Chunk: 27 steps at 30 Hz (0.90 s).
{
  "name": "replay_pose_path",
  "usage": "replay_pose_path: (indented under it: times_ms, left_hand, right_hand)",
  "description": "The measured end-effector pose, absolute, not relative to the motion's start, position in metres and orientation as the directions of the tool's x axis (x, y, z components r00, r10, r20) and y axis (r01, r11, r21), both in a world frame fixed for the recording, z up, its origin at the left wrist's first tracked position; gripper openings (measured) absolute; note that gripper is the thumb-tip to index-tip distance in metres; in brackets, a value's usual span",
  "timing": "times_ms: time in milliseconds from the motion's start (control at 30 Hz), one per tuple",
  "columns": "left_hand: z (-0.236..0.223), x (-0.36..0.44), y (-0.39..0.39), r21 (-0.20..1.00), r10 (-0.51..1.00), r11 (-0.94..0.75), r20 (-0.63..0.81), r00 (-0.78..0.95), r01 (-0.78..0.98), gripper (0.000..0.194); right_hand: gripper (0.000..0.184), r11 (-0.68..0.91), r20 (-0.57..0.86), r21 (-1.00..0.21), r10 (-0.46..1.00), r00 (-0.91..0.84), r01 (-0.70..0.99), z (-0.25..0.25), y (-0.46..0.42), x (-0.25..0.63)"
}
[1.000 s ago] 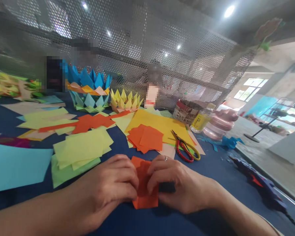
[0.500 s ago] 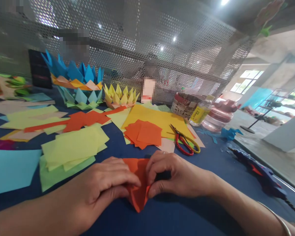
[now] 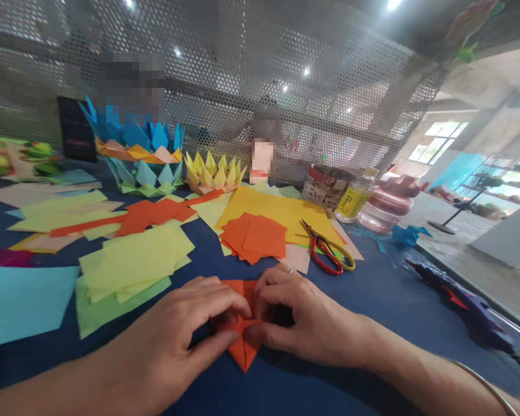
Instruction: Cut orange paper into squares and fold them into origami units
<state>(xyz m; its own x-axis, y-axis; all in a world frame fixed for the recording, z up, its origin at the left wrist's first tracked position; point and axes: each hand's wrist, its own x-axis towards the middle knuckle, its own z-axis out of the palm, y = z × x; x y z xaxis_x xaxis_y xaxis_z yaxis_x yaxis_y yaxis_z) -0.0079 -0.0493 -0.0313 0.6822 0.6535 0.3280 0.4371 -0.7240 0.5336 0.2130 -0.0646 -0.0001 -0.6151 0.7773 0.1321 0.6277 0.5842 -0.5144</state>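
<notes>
Low in the centre of the frame, a folded orange paper (image 3: 245, 353) lies on the blue tabletop (image 3: 260, 400), its tip towards the bottom edge. The left hand (image 3: 184, 323) has thumb and fingers closed on its left side; the right hand (image 3: 301, 312) pinches the other. Just above them I see orange squares (image 3: 265, 236), with scissors (image 3: 316, 237) to their right.
</notes>
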Motion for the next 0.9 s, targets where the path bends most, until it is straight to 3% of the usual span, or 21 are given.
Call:
replay_pose_path:
  times_ms: [633,733,900]
  left_hand:
    - [-0.036,-0.004,-0.052,0.389,0.551,-0.834,0.541,0.635,0.392,0.012]
    - [-0.035,-0.006,-0.053,0.276,0.504,-0.86,0.588,0.632,0.429,0.009]
    - [-0.042,-0.006,-0.06,-0.03,0.281,-0.91,0.687,0.67,0.413,0.035]
  right_hand:
    - [0.023,0.587,0.14,-0.485,0.784,-0.605,0.648,0.0,-0.067,0.209]
    - [0.024,0.565,0.129,-0.477,0.803,-0.582,0.673,0.0,-0.068,0.209]
    - [0.024,0.575,0.147,-0.479,0.798,-0.585,0.664,-0.001,-0.068,0.21]
